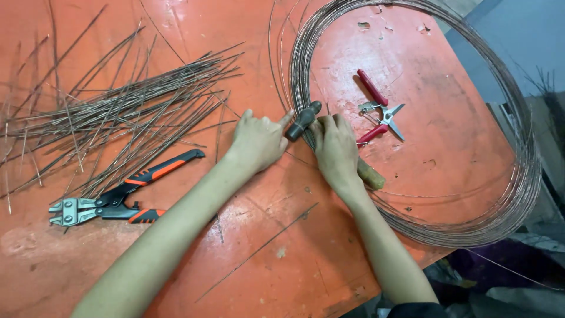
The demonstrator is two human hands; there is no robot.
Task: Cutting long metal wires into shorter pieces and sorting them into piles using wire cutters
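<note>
We judge the wire coil (518,194) springy, stiff; right hand (336,154) closed around hammer (306,119) handle, left hand (257,141) half-curled, pressing wire flat, gripping nothing.

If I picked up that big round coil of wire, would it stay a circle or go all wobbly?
Probably wobbly: the wire coil is many thin loose loops, some already straying at the top. It likely sags and springs apart. It hangs past the orange table edge, so a push might slide it off.
</note>
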